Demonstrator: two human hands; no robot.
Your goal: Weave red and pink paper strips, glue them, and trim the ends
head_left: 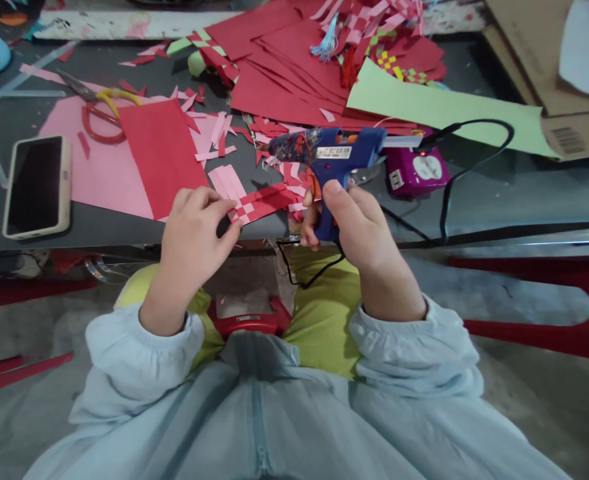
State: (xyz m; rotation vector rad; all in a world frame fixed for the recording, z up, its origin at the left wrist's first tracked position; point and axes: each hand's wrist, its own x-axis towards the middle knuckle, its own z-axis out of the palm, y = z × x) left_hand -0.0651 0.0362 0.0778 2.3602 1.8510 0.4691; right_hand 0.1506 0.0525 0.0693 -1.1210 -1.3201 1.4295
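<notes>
My right hand point(359, 223) is closed round the handle of a blue hot glue gun point(347, 153), whose nozzle points left. A whitish glue stick point(401, 142) sticks out of its back end. With thumb and fingertips, my left hand point(197, 230) pinches the corner of a woven red and pink paper piece point(261, 202) at the table's front edge. Pink strips point(224, 181) fan out from the weave's upper left. The glue gun's nozzle is above and to the right of the woven corner, apart from it.
A phone point(37, 187), scissors point(107, 117) and red and pink paper sheets point(161, 150) lie at left. Red paper point(284, 80) and a green sheet point(439, 107) are behind. A purple power adapter point(417, 170) with a black cable point(447, 200) stands at right, near cardboard point(529, 53).
</notes>
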